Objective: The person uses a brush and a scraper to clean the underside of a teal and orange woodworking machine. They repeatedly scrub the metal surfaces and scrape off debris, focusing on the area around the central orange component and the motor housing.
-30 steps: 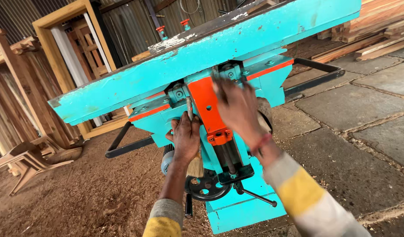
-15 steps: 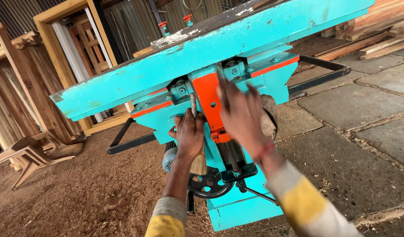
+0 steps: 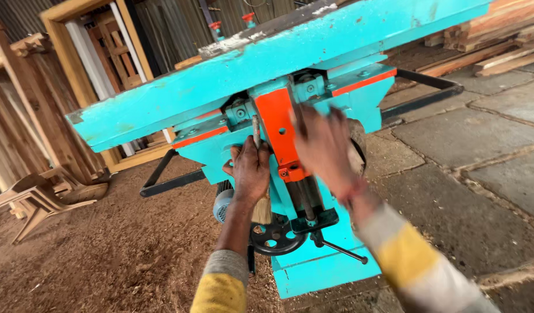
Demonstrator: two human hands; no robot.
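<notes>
Woodworking shop — planer machine (image 3: 313, 75), sawdust floor (image 3: 104, 255), timber (image 3: 487, 40).

floor (image 3: 481, 133): grey stone slabs on the right | sawdust-covered earth (image 3: 104, 255) on the left | turquoise woodworking machine (image 3: 313, 272) stands where both meet | wooden chair (image 3: 35, 197) lies tipped on the sawdust | stacked planks (image 3: 487, 40) rest at the far right

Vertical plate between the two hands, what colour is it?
Orange, the vertical plate on the turquoise machine; head view shows it.
</notes>
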